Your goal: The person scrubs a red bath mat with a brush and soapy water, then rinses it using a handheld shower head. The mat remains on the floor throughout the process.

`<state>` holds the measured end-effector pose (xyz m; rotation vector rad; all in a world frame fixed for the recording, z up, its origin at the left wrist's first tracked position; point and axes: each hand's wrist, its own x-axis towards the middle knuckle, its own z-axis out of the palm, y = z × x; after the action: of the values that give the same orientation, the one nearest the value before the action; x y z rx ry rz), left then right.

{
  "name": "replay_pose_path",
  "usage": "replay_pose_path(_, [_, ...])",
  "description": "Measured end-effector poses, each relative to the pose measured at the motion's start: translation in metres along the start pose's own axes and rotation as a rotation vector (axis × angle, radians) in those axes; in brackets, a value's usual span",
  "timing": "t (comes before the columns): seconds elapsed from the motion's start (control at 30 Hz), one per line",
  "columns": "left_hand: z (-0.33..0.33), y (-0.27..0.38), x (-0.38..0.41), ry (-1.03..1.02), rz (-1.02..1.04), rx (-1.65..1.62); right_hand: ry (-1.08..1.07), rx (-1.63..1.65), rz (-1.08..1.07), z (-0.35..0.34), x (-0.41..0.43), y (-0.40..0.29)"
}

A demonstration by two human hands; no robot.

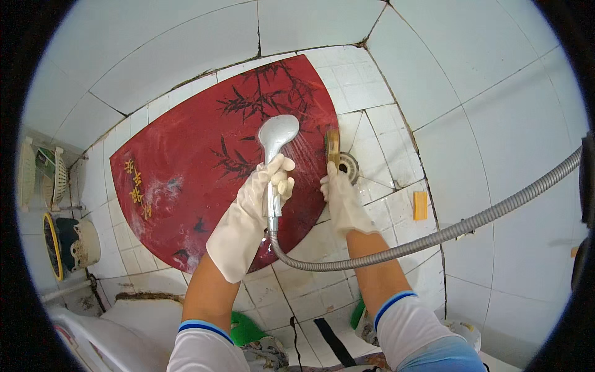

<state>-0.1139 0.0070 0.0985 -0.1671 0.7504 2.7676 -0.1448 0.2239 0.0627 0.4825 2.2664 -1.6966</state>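
Note:
My left hand [274,181], in a white rubber glove, grips a chrome handheld shower head [280,130] by its handle. Water sprays from it over a red mat [186,135] with dark bamboo prints and yellow characters, lying on the tiled floor. Whitish suds or wet streaks show on the mat's left part. My right hand [334,186], gloved the same way, holds a wooden-backed brush [333,146] at the mat's right edge, beside a round floor drain [348,167]. From the shower handle a ribbed metal hose [372,258] curves across my right forearm to the right.
An orange-yellow block [420,205] lies on the floor tiles at the right. Plastic baskets [60,179] and a bucket-like container [86,244] stand at the left. Light tiled walls enclose the floor behind and to the right. A white fixture [135,321] is at lower left.

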Motion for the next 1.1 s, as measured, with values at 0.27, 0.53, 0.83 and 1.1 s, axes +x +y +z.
replay_pose_path(0.27, [-0.001,-0.002,-0.01,0.112,-0.074,-0.002,-0.117,-0.003,0.162,-0.002,-0.036,0.021])
replay_pose_path(0.53, [-0.001,0.0,-0.009,0.016,-0.059,0.047,-0.165,-0.065,0.288,0.008,-0.084,0.076])
replay_pose_path(0.83, [0.027,0.054,-0.071,0.386,-0.248,0.152,-0.103,0.278,0.364,0.015,-0.062,0.047])
replay_pose_path(1.1, [0.037,0.064,-0.119,0.478,-0.142,0.149,-0.453,-0.46,-0.057,0.105,-0.096,0.134])
